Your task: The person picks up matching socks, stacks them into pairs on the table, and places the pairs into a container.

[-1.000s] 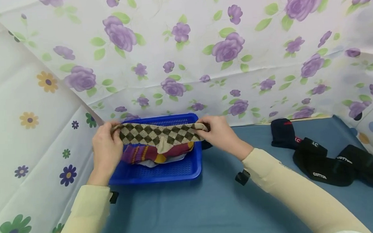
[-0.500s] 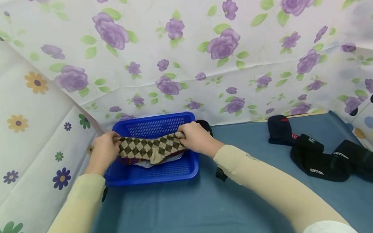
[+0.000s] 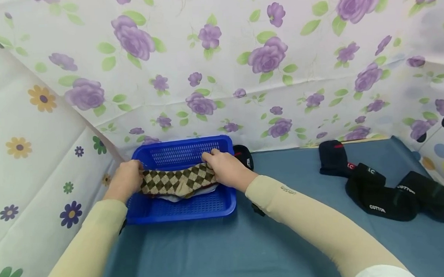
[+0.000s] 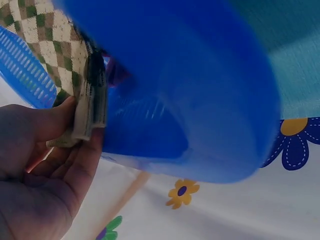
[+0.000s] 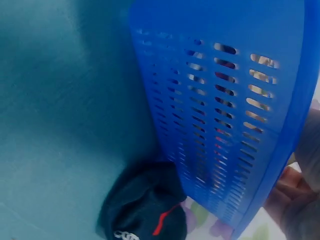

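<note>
A checkered tan and dark sock [image 3: 175, 181] stretches sideways inside the blue plastic basket [image 3: 184, 217], over other socks that it mostly covers. My left hand [image 3: 125, 180] pinches one end of it; in the left wrist view the thumb and fingers of that hand [image 4: 45, 160] grip the cuff of the checkered sock [image 4: 65, 55]. At the opposite end, my right hand [image 3: 227, 169] holds the sock near the basket's right side. In the right wrist view the basket's slotted wall [image 5: 200, 75] hides most of this hand [image 5: 295, 195].
Beside the basket's back right corner lies a dark sock [image 3: 244, 156] with a red mark. Farther right, several black socks [image 3: 380, 193] and a navy sock [image 3: 333, 158] lie on the blue cloth [image 3: 227, 254]. Flower-printed sheets [image 3: 309, 89] stand behind and at left.
Both hands have lowered the checkered sock into the basket, over the maroon and purple striped one. My right hand has moved left, and the sock hangs less tautly.
</note>
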Tool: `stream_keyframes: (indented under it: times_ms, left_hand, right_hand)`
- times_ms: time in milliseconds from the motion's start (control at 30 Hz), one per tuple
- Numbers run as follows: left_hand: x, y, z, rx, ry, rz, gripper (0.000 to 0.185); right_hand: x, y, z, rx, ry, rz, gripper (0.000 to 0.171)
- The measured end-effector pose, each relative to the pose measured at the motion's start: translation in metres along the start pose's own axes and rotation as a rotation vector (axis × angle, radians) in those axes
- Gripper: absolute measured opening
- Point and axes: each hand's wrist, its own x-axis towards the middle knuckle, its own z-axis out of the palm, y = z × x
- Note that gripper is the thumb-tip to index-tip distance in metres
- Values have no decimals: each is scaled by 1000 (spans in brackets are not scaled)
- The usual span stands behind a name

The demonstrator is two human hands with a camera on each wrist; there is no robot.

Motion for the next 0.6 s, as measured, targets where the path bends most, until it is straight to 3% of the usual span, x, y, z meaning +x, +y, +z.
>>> stream_keyframes:
  times_ms: [133, 300, 433, 600]
  left_hand:
    - [4, 2, 2, 18, -12, 11, 28]
    - [7, 9, 1, 44, -50, 19, 31]
    - [4, 13, 2, 62, -75, 5, 26]
    - [0, 20, 5, 146, -2, 26, 23]
  right_hand:
    - [4, -3, 4, -107, -67, -18, 38]
    - [5, -4, 8, -311, -144, -69, 19]
    - [4, -4, 9, -322, -174, -48, 14]
    - [5, -9, 5, -345, -132, -48, 24]
